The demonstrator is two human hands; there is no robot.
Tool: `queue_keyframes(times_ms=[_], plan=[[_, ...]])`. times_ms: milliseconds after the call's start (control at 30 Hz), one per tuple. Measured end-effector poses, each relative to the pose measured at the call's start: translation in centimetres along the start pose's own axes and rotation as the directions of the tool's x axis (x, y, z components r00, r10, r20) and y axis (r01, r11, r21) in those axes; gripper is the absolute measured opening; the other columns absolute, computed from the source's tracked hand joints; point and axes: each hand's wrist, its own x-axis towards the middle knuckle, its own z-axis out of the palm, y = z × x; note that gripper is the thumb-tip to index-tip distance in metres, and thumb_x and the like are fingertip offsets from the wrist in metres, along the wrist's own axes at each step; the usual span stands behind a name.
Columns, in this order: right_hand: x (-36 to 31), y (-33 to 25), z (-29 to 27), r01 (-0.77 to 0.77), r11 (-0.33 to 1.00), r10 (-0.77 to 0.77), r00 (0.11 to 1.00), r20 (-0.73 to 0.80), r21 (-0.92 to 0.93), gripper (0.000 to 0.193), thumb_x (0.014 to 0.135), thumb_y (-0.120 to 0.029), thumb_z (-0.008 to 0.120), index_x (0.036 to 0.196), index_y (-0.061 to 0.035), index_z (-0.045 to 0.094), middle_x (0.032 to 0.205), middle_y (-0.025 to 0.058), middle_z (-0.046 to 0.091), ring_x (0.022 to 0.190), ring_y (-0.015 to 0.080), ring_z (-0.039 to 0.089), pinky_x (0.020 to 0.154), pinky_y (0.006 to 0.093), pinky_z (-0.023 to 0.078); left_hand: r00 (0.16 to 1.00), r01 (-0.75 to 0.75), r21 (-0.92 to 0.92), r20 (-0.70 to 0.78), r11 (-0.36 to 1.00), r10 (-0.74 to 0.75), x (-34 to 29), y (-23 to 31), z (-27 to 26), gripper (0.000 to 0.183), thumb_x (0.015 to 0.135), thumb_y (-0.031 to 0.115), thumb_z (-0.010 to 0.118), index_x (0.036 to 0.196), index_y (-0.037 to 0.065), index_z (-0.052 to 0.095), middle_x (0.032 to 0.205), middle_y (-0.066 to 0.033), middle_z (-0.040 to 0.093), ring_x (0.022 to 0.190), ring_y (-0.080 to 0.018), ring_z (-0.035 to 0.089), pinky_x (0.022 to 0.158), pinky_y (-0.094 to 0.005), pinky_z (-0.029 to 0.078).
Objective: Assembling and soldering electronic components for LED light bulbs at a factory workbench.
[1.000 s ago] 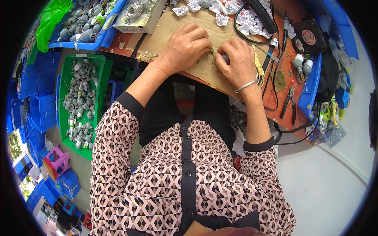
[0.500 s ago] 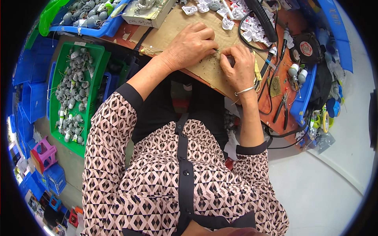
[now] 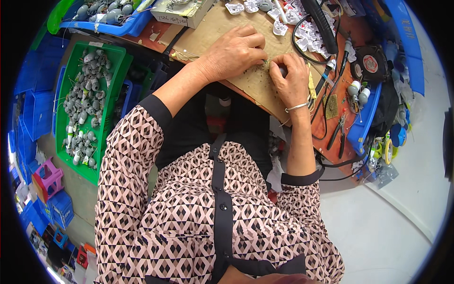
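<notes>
The right hand (image 3: 292, 80), in the upper middle of the frame, has its grip closed on a dark grey rounded piece (image 3: 283, 70), which sits between thumb and curled fingers, mostly hidden by them. The left hand (image 3: 236, 54), just to its left, has its fingertips bunched together near that piece; whether they pinch anything cannot be told. At the left of the frame, below bench height, a green crate (image 3: 113, 106) contains a heap of grey and white bulb-shaped parts (image 3: 90, 106). At the right, a blue tray (image 3: 366, 124) lies along the bench (image 3: 349, 151), with two grey-and-white parts by its left rim. A blue bin (image 3: 130, 29) at the upper left holds more grey bulb-shaped parts. The bench's near edge slants down rightward beneath both forearms; pliers (image 3: 336, 135) and a small sponge (image 3: 332, 106) lie right of the right wrist. A brown cardboard sheet (image 3: 217, 33) extends past the left hand to a white box (image 3: 182, 18), while white plastic pieces (image 3: 302, 28) and a black cable crowd the upper right.
</notes>
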Motion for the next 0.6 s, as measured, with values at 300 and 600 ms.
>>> queue_keyframes(times_ms=[300,600], plan=[[0.1,0.1,-0.2,-0.018,0.998,0.018,1.0,0.016,0.056,0.013,0.086,-0.021,0.068,0.091,-0.0094,0.069,0.091,0.0061,0.065,0.094,0.0265,0.06,0.086,0.0407,0.04,0.997,0.081,-0.033,-0.007,0.996,-0.082,0.2,0.1,-0.5,0.028,0.083,0.023,0.076,0.108,0.012,0.072,0.101,-0.004,0.062,0.1,-0.0263,0.058,0.09,-0.0383,0.05],[1.6,-0.3,-0.3,0.159,0.986,-0.157,0.986,0.048,-0.047,0.042,0.084,-0.035,0.076,0.119,-0.0133,0.065,0.114,0.0104,0.063,0.11,0.0293,0.058,0.096,0.0423,0.043,0.969,0.183,-0.081,-0.151,0.98,-0.194,1.4,-1.7,-2.2,0.028,0.095,0.017,0.065,0.12,0.005,0.067,0.109,-0.0131,0.066,0.102,-0.0336,0.059,0.091,-0.0417,0.049]])
